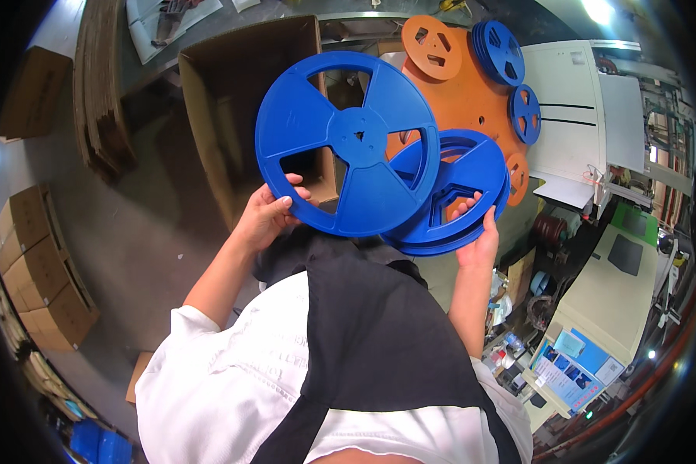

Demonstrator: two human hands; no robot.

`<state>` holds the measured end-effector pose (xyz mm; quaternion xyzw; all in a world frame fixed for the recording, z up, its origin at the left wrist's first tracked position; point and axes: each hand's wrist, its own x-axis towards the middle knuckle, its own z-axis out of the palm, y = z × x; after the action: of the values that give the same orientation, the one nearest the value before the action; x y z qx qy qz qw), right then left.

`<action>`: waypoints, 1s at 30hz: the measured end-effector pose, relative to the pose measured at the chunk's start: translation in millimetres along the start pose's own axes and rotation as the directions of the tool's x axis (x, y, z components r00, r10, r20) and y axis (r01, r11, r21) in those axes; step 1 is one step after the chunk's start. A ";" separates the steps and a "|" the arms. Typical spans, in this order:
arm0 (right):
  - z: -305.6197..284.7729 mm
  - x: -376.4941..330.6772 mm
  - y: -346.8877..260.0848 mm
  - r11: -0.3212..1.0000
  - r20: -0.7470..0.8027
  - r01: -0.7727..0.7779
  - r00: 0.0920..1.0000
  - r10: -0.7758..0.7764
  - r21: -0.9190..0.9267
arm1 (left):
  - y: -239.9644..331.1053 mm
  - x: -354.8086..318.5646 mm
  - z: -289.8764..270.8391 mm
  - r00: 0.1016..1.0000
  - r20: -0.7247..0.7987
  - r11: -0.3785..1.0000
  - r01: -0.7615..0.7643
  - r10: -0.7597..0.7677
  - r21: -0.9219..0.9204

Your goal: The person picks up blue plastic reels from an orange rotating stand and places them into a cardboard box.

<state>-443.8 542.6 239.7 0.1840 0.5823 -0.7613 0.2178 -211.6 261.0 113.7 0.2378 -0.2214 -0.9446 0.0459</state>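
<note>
My left hand (272, 207) is closed on the lower left rim of a large blue plastic reel (363, 182), a flat disc with cut-out windows and a small hub hole. It is raised before me, its face toward me. My right hand (479, 233) grips the right edge of several similar blue reels (472, 155) stacked together, fingertips showing through a window. The held reel overlaps the stack's left side. Behind them, an orange round table (479, 100) carries an orange reel (431, 48), smaller blue reels (499, 52) and another blue reel (525, 114) near its edge.
An open cardboard box (201, 116) stands just left of the reels. Flattened cardboard (97, 85) leans farther left, with stacked closed boxes (39, 263) below. A white cabinet (561, 116) is at the right, and a beige machine (607, 301) stands nearer me.
</note>
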 end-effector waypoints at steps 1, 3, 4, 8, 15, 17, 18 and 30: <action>-0.2 -0.9 -0.8 1.000 0.003 0.006 1.000 -0.006 0.002 | 0.2 0.5 -1.5 1.000 -0.009 1.000 0.001 -0.001 0.004; 4.7 -1.7 -1.3 1.000 -0.018 0.011 1.000 -0.011 0.003 | 0.8 0.1 -4.0 0.999 -0.032 1.000 0.000 0.000 0.010; 3.1 -1.5 -0.7 1.000 -0.004 0.013 1.000 -0.013 0.006 | 0.0 0.1 -5.2 0.999 -0.045 1.000 -0.004 0.004 0.007; 4.8 -3.7 4.1 1.000 -0.004 0.005 1.000 -0.005 0.017 | 1.7 -2.5 -18.7 0.998 -0.057 0.999 -0.023 0.021 -0.030; -0.1 -6.0 3.5 0.999 0.046 0.000 0.999 -0.003 0.054 | 12.7 -13.2 -40.9 0.985 -0.162 0.997 -0.073 0.066 -0.039; -0.1 -9.0 4.6 0.995 0.078 0.000 0.997 -0.008 0.097 | 23.1 -19.0 -47.1 0.973 -0.214 0.996 -0.093 0.089 -0.011; 3.0 -11.4 5.3 0.993 0.094 0.002 0.996 -0.013 0.119 | 30.4 -20.9 -51.6 0.960 -0.249 0.990 -0.107 0.128 0.094; 28.8 -29.3 8.1 0.993 0.292 0.041 0.954 -0.072 0.111 | -34.0 103.0 -172.7 0.796 -0.458 0.107 0.455 0.395 0.884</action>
<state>-415.6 516.3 256.1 0.0626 0.5079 -0.8155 0.2704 -220.8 203.3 -81.6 0.4962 -0.7599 -0.4126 -0.0785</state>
